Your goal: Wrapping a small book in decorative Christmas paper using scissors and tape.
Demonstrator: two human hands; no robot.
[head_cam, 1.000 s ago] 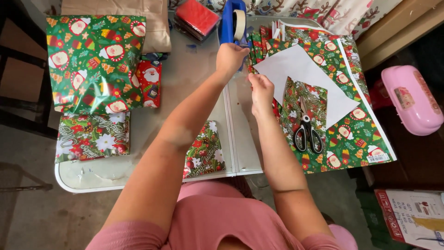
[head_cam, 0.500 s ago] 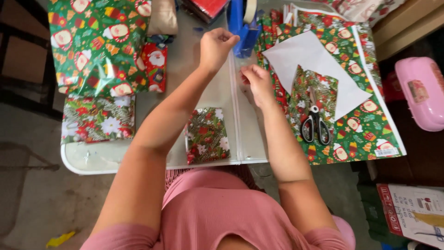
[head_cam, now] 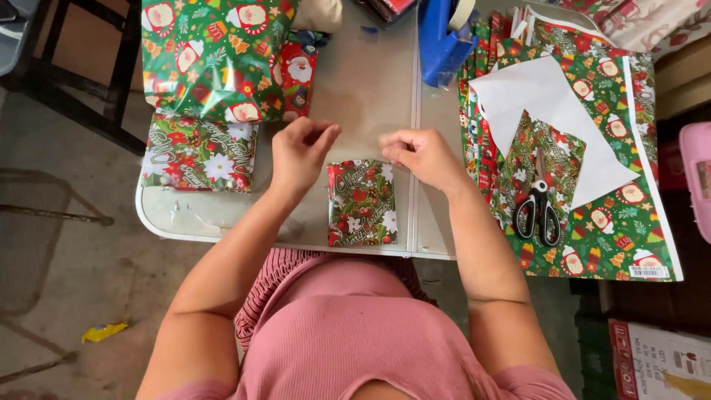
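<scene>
Head view: both hands' pinched fingers have dropped from dispenser to parcel.

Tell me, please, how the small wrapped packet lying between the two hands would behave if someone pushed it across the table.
The small wrapped packet lies flat and rectangular on the table, so it would probably slide, not roll or tip. Its glossy paper suggests that it may slip easily. It looks thin, so it is likely light, though its contents are hidden.

Small wrapped gift, holly-print paper, flat near table edge.
</scene>
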